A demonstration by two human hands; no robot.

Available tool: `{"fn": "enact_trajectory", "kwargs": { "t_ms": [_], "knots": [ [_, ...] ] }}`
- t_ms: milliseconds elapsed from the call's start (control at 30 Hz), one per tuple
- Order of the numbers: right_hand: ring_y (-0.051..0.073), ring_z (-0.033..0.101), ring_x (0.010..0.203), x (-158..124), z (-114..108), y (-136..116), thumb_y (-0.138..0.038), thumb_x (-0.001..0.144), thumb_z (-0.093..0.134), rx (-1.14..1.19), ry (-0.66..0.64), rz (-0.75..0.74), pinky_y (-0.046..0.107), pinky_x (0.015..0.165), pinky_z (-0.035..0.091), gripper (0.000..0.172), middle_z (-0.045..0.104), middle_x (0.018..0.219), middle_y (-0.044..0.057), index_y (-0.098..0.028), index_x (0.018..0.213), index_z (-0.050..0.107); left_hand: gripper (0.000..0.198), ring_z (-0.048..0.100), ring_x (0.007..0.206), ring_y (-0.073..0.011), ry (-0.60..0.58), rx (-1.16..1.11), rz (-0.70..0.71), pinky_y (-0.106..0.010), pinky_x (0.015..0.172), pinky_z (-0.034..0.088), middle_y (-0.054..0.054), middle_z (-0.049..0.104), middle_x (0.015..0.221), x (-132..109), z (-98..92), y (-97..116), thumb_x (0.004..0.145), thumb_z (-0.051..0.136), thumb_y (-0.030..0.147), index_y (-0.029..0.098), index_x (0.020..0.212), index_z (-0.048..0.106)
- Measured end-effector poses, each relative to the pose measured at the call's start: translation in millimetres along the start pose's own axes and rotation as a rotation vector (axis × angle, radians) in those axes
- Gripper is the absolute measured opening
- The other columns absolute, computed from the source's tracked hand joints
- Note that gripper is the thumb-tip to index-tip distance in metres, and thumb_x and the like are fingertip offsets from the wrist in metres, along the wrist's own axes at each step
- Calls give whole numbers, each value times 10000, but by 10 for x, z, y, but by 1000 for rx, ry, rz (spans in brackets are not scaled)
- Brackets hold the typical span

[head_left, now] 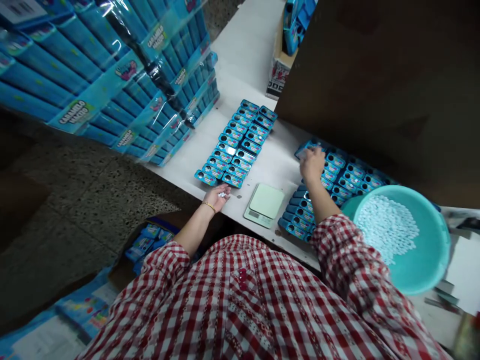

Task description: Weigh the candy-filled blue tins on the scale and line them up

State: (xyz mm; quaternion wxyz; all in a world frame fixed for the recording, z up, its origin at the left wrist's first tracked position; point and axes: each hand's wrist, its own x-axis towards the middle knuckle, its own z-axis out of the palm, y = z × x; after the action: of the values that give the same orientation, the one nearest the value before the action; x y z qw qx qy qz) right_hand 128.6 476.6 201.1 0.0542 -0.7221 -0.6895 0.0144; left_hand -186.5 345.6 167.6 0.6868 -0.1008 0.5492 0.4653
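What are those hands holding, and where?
The left hand holds small white pieces in its upturned palm. The right hand is at a blue box; whether it's gripped can't be told.

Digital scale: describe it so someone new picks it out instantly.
Find the white table in front of the red-checked shirt. By its near edge, in the gap between the left group of blue containers and the right group, lies the digital scale. Its pale green, squarish plate sets it apart from the glossy blue containers.
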Motion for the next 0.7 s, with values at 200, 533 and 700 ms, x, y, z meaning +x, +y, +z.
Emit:
{"fn": "enact_trajectory", "kwargs": {
  "t_ms": [200, 533, 700],
  "knots": [
    [275, 390, 1012, 350, 157, 367, -181, 863, 353, -279, -66, -84, 380, 775, 304, 308, 487, 1175, 143, -162, 947, 648, 215, 572, 554, -83, 84, -32, -3, -145, 461, 418, -86, 615, 670, -291, -225, -99, 751, 452, -28, 46, 886, 601],
    [227, 442, 878, -1106, -398, -286, -163, 872, 357, -257, -248, -656, 345, 718, 297, 279, 529, 1115, 127, -183, 996, 607, 205, 637, 712, -141, -32, -75, -132, -237, 682, 525, -112, 652, 714, -582, -161, -408, 764, 468, 13, 53, 867, 640],
    [238, 456, 943, -1567, -320, -606, -130, 877, 368, -143, -298, -725, 362, 777, 335, 267, 530, 1170, 148, -149, 997, 606, 223, 647, 758, -152, -159, -19, -176, -258, 734, 520, -115, 677, 783, -633, 37, -411, 848, 424, 123, 69, 834, 639]
  ]
}}
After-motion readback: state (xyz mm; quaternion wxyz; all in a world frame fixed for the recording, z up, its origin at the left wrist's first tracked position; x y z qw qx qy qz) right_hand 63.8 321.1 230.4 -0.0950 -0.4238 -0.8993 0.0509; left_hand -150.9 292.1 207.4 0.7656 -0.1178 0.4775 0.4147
